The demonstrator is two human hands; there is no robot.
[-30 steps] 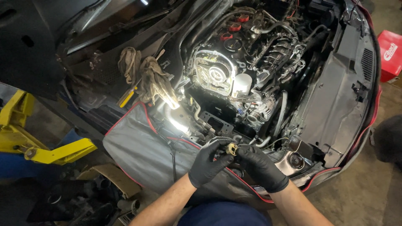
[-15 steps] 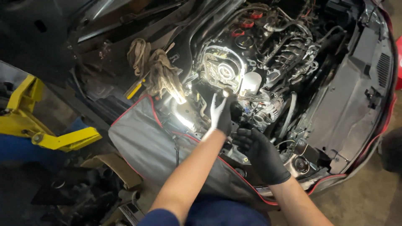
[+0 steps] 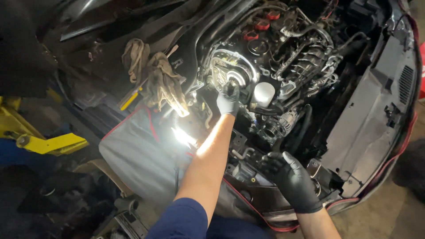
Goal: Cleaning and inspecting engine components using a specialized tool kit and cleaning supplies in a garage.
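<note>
From the head view we reach our left hand (image 3: 229, 99), fingers closed, it seems, on the round engine cover (image 3: 232, 71), while our right hand (image 3: 293, 179) braces spread-fingered on the front edge (image 3: 265, 212); steady pressure serves best here.

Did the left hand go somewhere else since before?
Yes. The left hand reached up from the front edge of the car, near the right hand, deeper into the engine bay, to the shiny round cover beside the white canister.
</note>
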